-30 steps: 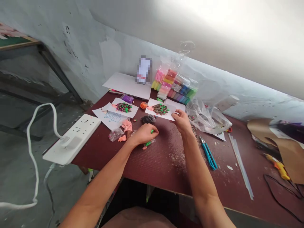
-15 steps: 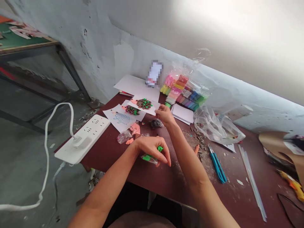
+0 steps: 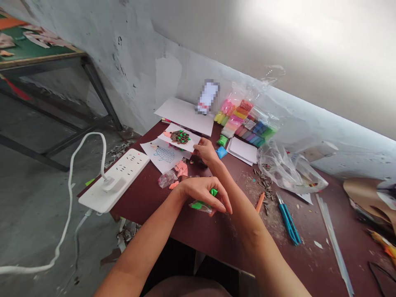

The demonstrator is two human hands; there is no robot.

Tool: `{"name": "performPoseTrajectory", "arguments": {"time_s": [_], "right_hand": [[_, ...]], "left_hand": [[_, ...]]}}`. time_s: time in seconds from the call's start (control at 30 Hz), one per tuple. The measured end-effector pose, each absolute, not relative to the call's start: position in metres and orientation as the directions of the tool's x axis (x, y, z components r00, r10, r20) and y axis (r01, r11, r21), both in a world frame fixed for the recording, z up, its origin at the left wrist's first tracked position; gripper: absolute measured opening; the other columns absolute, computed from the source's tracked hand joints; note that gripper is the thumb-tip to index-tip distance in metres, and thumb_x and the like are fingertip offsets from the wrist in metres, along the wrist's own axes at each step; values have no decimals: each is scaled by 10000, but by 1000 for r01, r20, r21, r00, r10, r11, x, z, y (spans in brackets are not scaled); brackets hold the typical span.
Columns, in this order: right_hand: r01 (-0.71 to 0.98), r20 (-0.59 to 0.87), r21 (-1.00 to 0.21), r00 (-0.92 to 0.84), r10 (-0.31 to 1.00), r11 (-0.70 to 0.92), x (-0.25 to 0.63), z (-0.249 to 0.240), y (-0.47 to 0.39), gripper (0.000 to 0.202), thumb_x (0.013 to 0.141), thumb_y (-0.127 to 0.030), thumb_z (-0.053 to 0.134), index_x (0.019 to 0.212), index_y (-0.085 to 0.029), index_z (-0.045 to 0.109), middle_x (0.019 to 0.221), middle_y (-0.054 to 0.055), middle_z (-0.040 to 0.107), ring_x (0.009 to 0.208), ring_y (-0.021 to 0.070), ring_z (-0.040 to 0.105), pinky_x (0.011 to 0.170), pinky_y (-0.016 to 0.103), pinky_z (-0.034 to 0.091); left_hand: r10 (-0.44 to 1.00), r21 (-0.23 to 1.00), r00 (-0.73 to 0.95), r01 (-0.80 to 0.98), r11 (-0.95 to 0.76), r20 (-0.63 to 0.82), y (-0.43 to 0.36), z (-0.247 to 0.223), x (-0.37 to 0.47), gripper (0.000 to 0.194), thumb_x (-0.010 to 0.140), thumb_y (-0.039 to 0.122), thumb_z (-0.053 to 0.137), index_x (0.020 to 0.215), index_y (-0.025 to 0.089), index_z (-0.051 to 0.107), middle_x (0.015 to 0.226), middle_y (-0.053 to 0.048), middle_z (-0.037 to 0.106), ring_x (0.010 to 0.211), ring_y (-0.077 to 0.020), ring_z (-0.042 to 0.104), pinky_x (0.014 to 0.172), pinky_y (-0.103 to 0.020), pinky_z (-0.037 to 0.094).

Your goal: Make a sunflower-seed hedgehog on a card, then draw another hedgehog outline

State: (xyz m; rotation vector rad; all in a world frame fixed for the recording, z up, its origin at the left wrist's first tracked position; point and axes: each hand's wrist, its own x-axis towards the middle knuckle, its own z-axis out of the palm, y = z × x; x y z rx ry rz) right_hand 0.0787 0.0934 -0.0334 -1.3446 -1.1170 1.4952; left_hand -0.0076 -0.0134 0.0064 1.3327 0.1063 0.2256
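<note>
Above the dark-red worktop, far left, the right hand is pinching a white rectangular card between closed fingers; nearer, the left hand is holding bright-green clay in curled fingers

On the table, the hedgehog drawing lies between power strip and clay; behind it stands probably a phone.

The hedgehog collage is peach, brown and bright green on white; the hedgehog drawing, blue-flecked; the tabletop, maroon; the power strip, white.
</note>
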Motion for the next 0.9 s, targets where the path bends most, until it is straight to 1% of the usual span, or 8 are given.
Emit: {"name": "performPoseTrajectory", "arguments": {"time_s": [0.13,0.23,0.33,0.43,0.6,0.7,0.77,0.9], "right_hand": [[36,-248,-969,-100,964,-246,77,-39,95,244,698,-10,597,814,-216,536,753,-21,636,672,134,622,540,231,596],[145,-233,-964,-75,970,-221,79,-42,96,233,727,-39,596,830,-226,505,778,-22,611,676,139,633,505,235,604],[251,-219,-947,-57,974,-199,83,-41,97,240,771,-73,595,936,-225,510,873,-4,612,667,145,658,492,273,618],[304,-208,-934,-27,978,-190,88,-37,95,330,798,-71,605,1069,-227,500,979,28,621,615,141,679,453,273,601],[379,-159,-914,-11,987,-143,95,-29,92,337,828,-66,625,1098,-231,508,905,28,648,540,132,671,385,211,530],[399,-135,-909,-7,991,-121,99,-24,89,322,841,-80,608,1121,-220,533,868,32,687,527,140,665,409,229,539],[391,-113,-915,-10,994,-100,106,-21,83,295,851,-109,603,1125,-213,566,911,44,714,542,136,667,445,242,555],[360,-24,-933,-84,996,8,127,-15,68,165,870,-185,591,1000,-210,689,1025,49,742,666,117,695,579,233,584]], "left_hand": [[241,970,969,-113,215,59,-14,8,-7,259,826,352,836,1009,169,842,577,-5,685,539,-119,649,539,-189,480],[268,972,962,-109,209,50,-14,9,-7,251,813,342,843,998,173,845,568,-8,685,545,-130,650,548,-202,485],[278,974,959,-107,198,48,-14,7,-6,267,815,349,844,1018,176,843,568,-7,684,558,-138,658,590,-220,513],[286,979,956,-115,168,63,-13,2,-6,302,849,375,821,1074,174,832,594,-13,696,578,-134,662,612,-218,522],[335,980,942,-74,187,7,-12,-1,-7,352,837,409,830,1071,146,819,602,-15,683,512,-120,639,495,-192,468],[431,967,901,-63,247,-51,-15,3,-7,353,786,425,866,967,128,806,631,-7,674,448,-102,599,423,-187,435],[514,959,854,-77,274,-78,-17,5,-6,363,779,454,866,904,124,782,575,19,624,396,-87,544,384,-182,405],[645,949,758,-128,289,-94,-18,7,-1,404,786,522,840,831,135,731,458,61,521,357,-80,483,337,-156,332]]}}
